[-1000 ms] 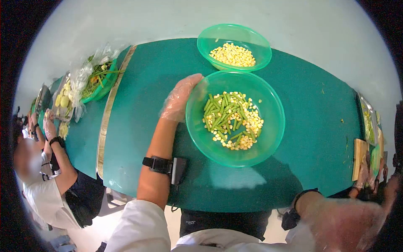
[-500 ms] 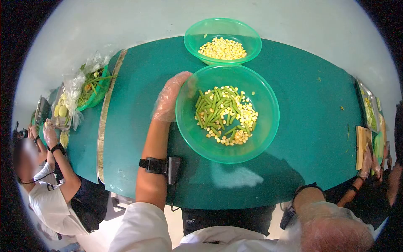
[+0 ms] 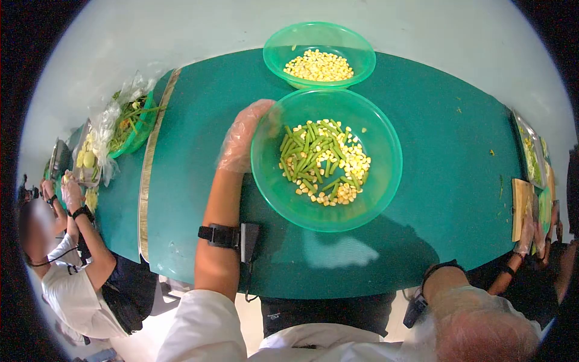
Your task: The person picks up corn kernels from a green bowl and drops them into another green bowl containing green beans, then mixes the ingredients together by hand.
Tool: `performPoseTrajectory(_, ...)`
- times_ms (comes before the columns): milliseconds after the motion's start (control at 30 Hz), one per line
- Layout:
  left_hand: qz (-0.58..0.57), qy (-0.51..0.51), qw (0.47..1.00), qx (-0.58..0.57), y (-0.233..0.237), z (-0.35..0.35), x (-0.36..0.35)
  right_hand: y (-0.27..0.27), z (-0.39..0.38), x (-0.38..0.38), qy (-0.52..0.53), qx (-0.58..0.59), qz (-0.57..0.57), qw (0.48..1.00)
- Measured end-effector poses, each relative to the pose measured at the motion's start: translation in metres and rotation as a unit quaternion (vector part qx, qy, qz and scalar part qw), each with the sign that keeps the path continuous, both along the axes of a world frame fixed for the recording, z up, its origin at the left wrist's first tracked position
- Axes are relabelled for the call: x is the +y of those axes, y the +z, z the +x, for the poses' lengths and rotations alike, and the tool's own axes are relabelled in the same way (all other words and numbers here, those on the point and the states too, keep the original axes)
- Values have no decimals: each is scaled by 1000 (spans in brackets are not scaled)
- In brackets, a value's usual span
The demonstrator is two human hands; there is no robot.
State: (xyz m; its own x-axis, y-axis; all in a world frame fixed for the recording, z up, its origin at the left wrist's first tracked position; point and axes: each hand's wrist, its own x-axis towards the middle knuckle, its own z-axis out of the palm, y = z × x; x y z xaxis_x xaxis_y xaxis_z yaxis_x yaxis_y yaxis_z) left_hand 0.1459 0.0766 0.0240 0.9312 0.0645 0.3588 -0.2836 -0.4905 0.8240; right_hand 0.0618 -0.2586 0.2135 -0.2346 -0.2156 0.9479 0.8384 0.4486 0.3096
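Note:
A translucent green plastic bowl [image 3: 386, 163] sits on the table before me, holding cut green beans [image 3: 312, 146] and corn kernels [image 3: 357, 163]. My left hand [image 3: 244, 137], in a clear plastic glove, grips the left rim of this bowl; the bowl partly hides its fingertips. Very close to the camera at the lower right is my right hand [image 3: 485, 335], also under clear plastic. It is raised away from the bowl, and its fingers cannot be made out. Just behind the first bowl stands a second green bowl [image 3: 274, 57] of corn kernels [image 3: 319, 65].
A green basket [image 3: 142, 136] of leafy stems in a plastic bag stands at the left, beyond the table's wooden edge strip [image 3: 148, 169]. A co-worker [image 3: 78, 283] handles food there. At right are a wooden board [image 3: 520, 205], a metal tray [image 3: 526, 148] and another person's gloved hands [image 3: 526, 232].
The view has tilted very slightly, so the bowls appear a little higher. My left hand stays on the bowl's rim, and my right hand remains close to the camera.

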Motion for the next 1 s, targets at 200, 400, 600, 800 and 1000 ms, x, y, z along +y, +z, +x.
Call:
performPoseTrajectory(200,-26,7,999,41,8,-3,-4,2,0,-4,-2,-8,-6,1000)
performPoseTrajectory(400,-189,-33,978,83,5,2,-1,4,2,-10,1,-12,-28,1000)
performPoseTrajectory(600,-116,-13,993,35,-1,2,-2,16,18,-29,-12,34,-111,993)
performPoseTrajectory(800,-344,1,931,118,15,0,-15,4,96,-33,-82,251,-205,943)
performPoseTrajectory(1000,-332,22,937,106,16,-1,-22,-32,113,26,-362,317,-500,720)
